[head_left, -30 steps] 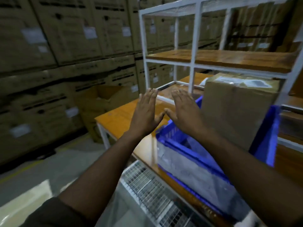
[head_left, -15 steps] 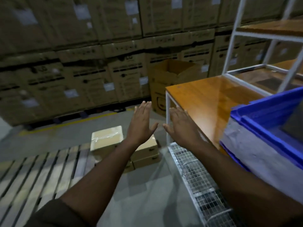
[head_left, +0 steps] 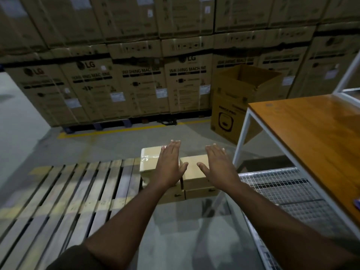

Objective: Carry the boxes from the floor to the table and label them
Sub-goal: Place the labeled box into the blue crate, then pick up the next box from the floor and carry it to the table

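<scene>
Several small brown boxes are stacked on the concrete floor ahead of me. A taped box (head_left: 149, 158) tops the left pile, and a plain box (head_left: 193, 168) tops the right pile. My left hand (head_left: 169, 164) and my right hand (head_left: 218, 166) are stretched out in front of me, palms down, fingers straight, empty. In the view they overlap the boxes; whether they touch them I cannot tell. The wooden table (head_left: 315, 129) with a white frame stands to the right.
A wooden pallet (head_left: 64, 191) lies on the floor to the left. A wire mesh shelf (head_left: 288, 193) sits low under the table. An open cardboard box (head_left: 239, 100) stands behind the table corner. Large washing machine cartons (head_left: 136, 78) wall off the back, behind a yellow floor line (head_left: 124, 129).
My view has swung left and down, away from the table and its blue bin, to the boxes on the floor. Both hands stay open and empty, now spread slightly wider apart.
</scene>
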